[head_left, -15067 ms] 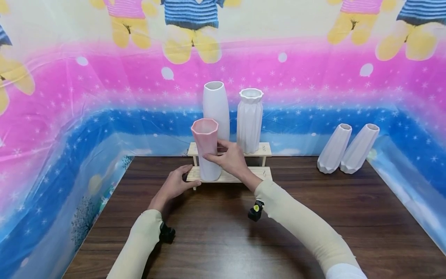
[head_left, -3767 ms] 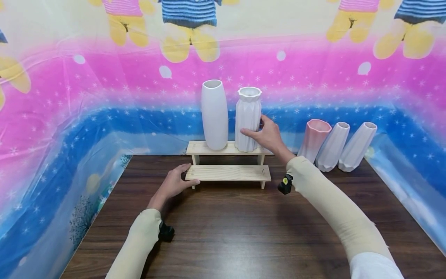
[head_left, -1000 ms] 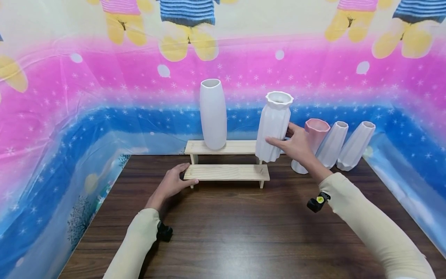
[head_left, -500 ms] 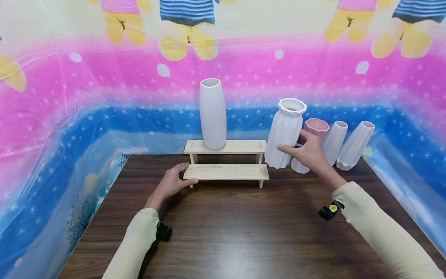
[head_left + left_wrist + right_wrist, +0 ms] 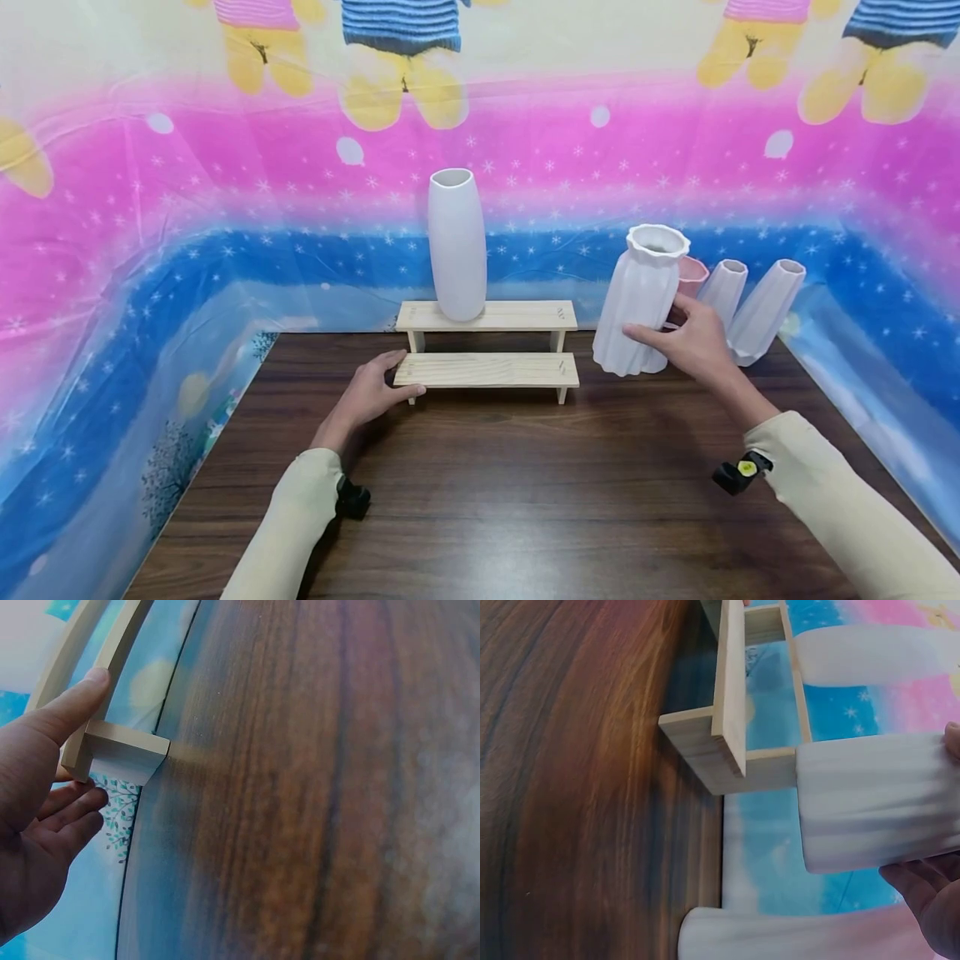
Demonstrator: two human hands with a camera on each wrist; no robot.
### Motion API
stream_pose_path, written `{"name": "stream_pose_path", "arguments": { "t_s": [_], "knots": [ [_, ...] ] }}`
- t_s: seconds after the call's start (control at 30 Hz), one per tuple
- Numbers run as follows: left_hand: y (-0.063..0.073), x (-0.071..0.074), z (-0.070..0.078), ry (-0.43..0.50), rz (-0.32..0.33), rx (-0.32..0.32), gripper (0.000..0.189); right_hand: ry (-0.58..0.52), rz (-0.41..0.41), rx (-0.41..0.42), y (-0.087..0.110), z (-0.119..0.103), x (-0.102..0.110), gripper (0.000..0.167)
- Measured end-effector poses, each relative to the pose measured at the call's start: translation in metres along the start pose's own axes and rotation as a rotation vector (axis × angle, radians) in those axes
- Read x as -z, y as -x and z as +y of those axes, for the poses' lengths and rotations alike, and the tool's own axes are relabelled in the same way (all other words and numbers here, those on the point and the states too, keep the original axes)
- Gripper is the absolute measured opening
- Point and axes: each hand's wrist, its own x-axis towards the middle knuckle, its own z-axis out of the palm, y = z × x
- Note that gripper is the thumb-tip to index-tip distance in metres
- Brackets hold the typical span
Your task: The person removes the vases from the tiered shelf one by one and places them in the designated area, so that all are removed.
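A white fluted vase (image 5: 636,308) with a scalloped rim is gripped by my right hand (image 5: 693,337), thumb on the near side and fingers behind. In the right wrist view the vase (image 5: 870,806) is clear of the table, off the right end of the stand. My left hand (image 5: 367,393) holds the left end of the two-step wooden stand (image 5: 487,369), its thumb along the lower board's front edge. In the left wrist view the thumb lies over the board's end (image 5: 77,754), with fingers behind. A tall smooth white vase (image 5: 457,250) stands upright on the upper step.
A pink-rimmed vase (image 5: 692,275), mostly hidden behind the held vase and right hand, stands on the table at the back right. Beside it are two narrow white faceted vases (image 5: 767,312). The brown wooden table (image 5: 480,492) meets a printed cloth backdrop (image 5: 525,125).
The fluted vase has been lifted off the upper step and carried right and down, now overlapping the pink vase. Earlier, the pink vase left the lower step for the right side. The left hand stays put.
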Motion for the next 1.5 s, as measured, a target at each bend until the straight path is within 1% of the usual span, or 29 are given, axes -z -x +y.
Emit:
{"name": "stream_pose_path", "arguments": {
  "t_s": [0.27,0.33,0.5,0.6,0.8,1.0,1.2,1.5],
  "knots": [
    [0.0,0.001,0.0,-0.001,0.004,-0.003,0.088,0.042,0.023,-0.003,0.013,0.016,0.016,0.067],
    [0.001,0.001,0.0,-0.004,0.004,-0.005,0.088,0.053,0.03,-0.02,0.016,0.021,0.021,0.066],
    [0.001,0.0,0.0,-0.006,0.003,-0.005,0.088,0.087,0.046,-0.064,0.024,0.032,0.031,0.071],
    [0.001,0.0,0.0,0.002,0.004,-0.004,0.088,0.105,0.065,-0.075,0.026,0.037,0.038,0.072],
    [0.001,-0.001,0.0,0.003,-0.004,0.001,0.088,0.136,0.105,-0.093,0.032,0.052,0.052,0.069],
    [0.001,-0.001,0.001,0.004,-0.005,0.006,0.088,0.131,0.15,-0.128,0.037,0.07,0.062,0.07],
    [0.001,0.001,0.001,0.002,-0.006,0.005,0.088,0.121,0.212,-0.139,0.038,0.086,0.071,0.063],
    [-0.002,0.0,-0.001,-0.011,-0.004,0.003,0.09,0.14,0.232,-0.214,0.045,0.102,0.081,0.071]
  ]
}}
